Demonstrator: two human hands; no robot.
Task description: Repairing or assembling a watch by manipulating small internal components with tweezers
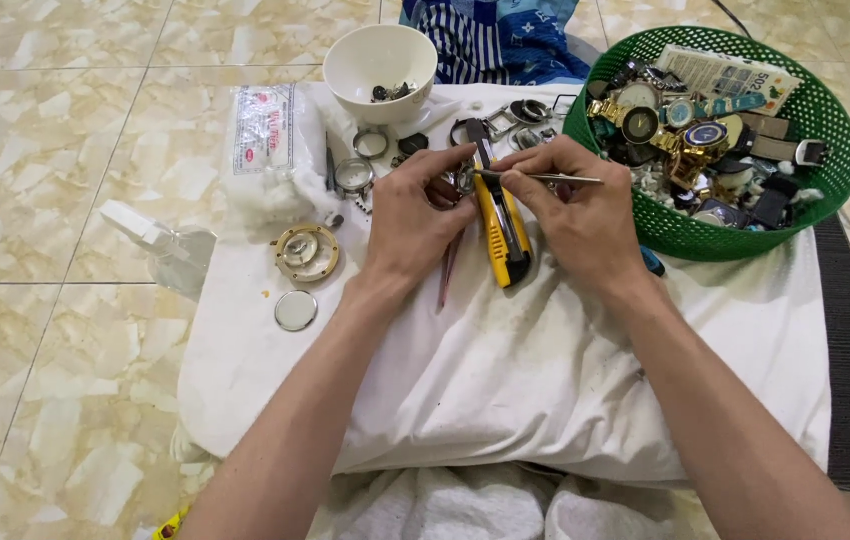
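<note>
I see left hand (415, 215) pinching small round metal watch part (464, 179) above white cloth (505, 370). Right hand (570, 215) gripping thin tweezers (545, 177), tip at part. I judge part light, rigid, slippery, delicate; hold by rim.

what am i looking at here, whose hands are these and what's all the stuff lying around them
This is one picture from a camera worn on a person's head, looking down at their own two bare hands. They work over a white cloth spread on a tiled floor. The left hand pinches a small round metal watch part. The right hand holds thin metal tweezers pointed at that part. Under the hands lies a yellow and black utility knife. To the right stands a green plastic basket piled with wristwatches. At the top sits a white bowl with small dark parts. To the left lie a round gold-coloured watch case and a small round glass disc.
</note>
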